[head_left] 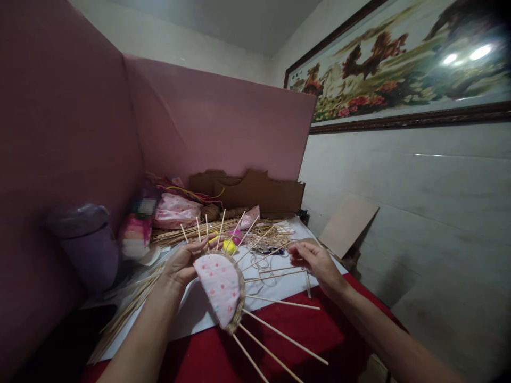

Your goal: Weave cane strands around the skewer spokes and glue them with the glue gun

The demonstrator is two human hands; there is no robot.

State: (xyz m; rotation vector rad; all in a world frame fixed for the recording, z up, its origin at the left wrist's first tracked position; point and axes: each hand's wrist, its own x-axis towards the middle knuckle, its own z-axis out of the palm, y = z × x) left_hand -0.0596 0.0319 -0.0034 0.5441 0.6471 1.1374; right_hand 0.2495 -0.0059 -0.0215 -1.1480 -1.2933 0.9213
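My left hand [184, 266] grips a half-round fabric-covered piece [219, 287] by its upper left side, fingers behind and thumb in front. Its face is pale pink cloth with red dots, and a woven twine band [241, 290] runs round its curved edge. Several thin wooden sticks [285, 302] fan outward from that band. To the right, my right hand [313, 260] is closed, its fingertips pinched together beside the ends of some sticks. Whatever lies in that pinch is too small to make out. Loose thin twine [263, 271] curls on the white sheet between the hands.
A white sheet [297, 226] lies over a red cloth [311, 340]. Behind are bundled sticks [175, 234], a twine ball [211, 213], dotted cloth [178, 210] and brown cardboard [255, 191]. A lidded bin [90, 250] stands left, near pink panels [223, 122].
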